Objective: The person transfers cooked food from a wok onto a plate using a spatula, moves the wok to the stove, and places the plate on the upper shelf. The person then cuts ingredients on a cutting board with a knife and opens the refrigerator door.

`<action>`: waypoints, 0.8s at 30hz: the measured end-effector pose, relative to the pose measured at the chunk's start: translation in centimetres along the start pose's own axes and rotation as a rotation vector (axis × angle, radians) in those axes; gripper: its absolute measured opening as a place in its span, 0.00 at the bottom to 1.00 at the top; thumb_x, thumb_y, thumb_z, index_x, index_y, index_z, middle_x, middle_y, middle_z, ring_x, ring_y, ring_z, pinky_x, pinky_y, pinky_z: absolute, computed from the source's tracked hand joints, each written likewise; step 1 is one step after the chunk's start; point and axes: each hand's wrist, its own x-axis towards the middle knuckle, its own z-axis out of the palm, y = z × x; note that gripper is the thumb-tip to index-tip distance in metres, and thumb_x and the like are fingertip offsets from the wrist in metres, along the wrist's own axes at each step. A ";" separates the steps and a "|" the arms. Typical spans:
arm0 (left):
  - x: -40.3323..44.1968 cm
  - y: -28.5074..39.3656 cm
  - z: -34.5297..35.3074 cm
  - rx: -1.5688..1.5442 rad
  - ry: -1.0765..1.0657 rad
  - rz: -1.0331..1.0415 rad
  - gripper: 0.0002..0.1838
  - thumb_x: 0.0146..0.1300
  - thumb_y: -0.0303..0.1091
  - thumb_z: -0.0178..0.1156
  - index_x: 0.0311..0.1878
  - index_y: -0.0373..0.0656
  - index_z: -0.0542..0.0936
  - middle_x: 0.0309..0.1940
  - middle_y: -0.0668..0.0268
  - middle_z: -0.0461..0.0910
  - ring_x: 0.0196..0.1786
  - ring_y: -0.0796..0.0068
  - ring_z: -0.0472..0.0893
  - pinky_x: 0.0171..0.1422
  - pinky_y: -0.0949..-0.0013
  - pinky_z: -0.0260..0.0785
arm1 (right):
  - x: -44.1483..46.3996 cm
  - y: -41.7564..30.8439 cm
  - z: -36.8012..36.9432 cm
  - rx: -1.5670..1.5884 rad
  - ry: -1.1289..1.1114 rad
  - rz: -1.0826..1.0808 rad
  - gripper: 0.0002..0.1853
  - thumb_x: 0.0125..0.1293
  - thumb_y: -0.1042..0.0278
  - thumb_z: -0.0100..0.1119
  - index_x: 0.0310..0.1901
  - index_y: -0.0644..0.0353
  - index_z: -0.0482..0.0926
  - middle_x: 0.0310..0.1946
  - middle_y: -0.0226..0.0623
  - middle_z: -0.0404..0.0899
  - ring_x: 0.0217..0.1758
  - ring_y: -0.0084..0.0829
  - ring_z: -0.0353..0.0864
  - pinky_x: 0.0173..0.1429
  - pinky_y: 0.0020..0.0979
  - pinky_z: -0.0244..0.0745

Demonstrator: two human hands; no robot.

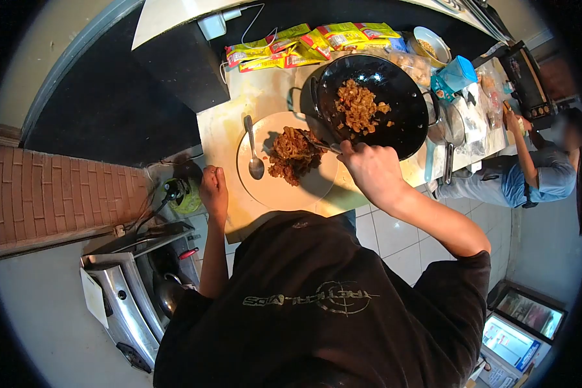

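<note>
My right hand (372, 171) is closed around the handle of a metal utensil (330, 146). Its far end reaches into a heap of brown cooked food (291, 157) on a large round plate (255, 187), so I cannot tell its exact kind. On the plate's left side lies a metal spoon (253, 149). A black wok (407, 123) with more brown chopped food (359, 107) stands just beyond my right hand. My left hand (215, 192) is beside the table's left edge, fingers curled, with nothing visible in it.
Yellow and red packets (317, 45) line the back of the table. A bowl (431, 45), a blue container (458, 72) and a pan with a dark handle (449, 161) are to the right. Another person (543, 168) stands at the far right. A stove (126, 297) is at lower left.
</note>
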 end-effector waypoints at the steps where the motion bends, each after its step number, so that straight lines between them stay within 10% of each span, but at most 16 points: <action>1: 0.0 0.1 0.0 0.000 0.000 0.000 0.11 0.69 0.37 0.52 0.37 0.39 0.73 0.23 0.62 0.72 0.25 0.69 0.71 0.32 0.66 0.66 | -0.1 0.0 -0.1 0.000 0.000 0.000 0.14 0.65 0.60 0.53 0.44 0.61 0.75 0.23 0.38 0.79 0.23 0.35 0.82 0.24 0.33 0.74; 24: 0.0 -0.2 0.1 -0.019 0.025 0.046 0.08 0.69 0.35 0.53 0.38 0.40 0.72 0.22 0.63 0.72 0.24 0.71 0.71 0.30 0.67 0.65 | 0.6 -0.2 -1.0 -0.104 0.004 -0.043 0.17 0.55 0.70 0.54 0.48 0.61 0.76 0.25 0.35 0.79 0.25 0.30 0.82 0.24 0.29 0.74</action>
